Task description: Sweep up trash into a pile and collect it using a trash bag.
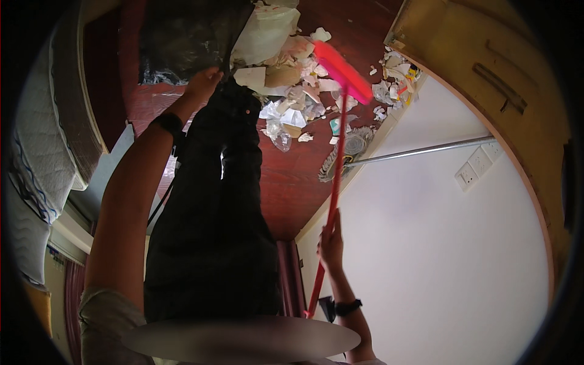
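My left hand (204, 82) grips the edge of a black rubbish bag (182, 36) that lies open on the dark red wooden floor (286, 188). My right hand (330, 243) is closed around the red handle of a broom (334, 182). The broom's pink head (344, 72) rests at the right side of a heap of crumpled paper, plastic and cardboard scraps (289, 85), which lies next to the bag's mouth. My dark trousers (213, 231) fill the middle of the view. Each wrist carries a black band.
A mop (350, 149) with a metal pole (426, 149) lies by the white wall (438, 255), which has two sockets (474, 170). More litter (395, 79) sits by a yellow-brown wooden door (480, 67). A mattress (36, 158) stands at the left.
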`<state>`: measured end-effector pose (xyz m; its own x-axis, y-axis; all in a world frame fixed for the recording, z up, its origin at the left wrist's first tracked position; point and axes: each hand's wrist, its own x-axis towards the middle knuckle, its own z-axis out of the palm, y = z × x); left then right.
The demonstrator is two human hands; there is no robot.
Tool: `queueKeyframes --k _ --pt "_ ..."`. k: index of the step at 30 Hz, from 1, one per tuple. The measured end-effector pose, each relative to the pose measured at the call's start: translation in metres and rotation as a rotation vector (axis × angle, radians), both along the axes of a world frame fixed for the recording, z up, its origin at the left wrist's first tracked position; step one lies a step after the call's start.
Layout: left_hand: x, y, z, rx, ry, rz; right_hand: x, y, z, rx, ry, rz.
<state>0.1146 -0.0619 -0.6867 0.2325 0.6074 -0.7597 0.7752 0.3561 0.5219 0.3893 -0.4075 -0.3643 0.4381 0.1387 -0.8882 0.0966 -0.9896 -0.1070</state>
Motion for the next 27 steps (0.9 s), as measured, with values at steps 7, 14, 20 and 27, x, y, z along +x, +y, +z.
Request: queueKeyframes --k 7,14,20,27 --pt "0.024 0.0 0.0 0.036 0.035 0.013 0.009 0.034 -0.079 -0.134 0.01 -0.132" --pt "0.033 -0.02 0.002 0.058 -0.125 0.223 -0.071 0.054 -0.011 0.039 0.298 0.374" --pt "0.024 -0.037 0.008 0.017 -0.087 0.184 -0.093 0.098 -0.013 -0.013 0.441 0.489" --pt "0.012 -0.026 0.013 0.065 -0.032 0.195 -0.066 0.072 0.023 0.131 0.358 0.366"
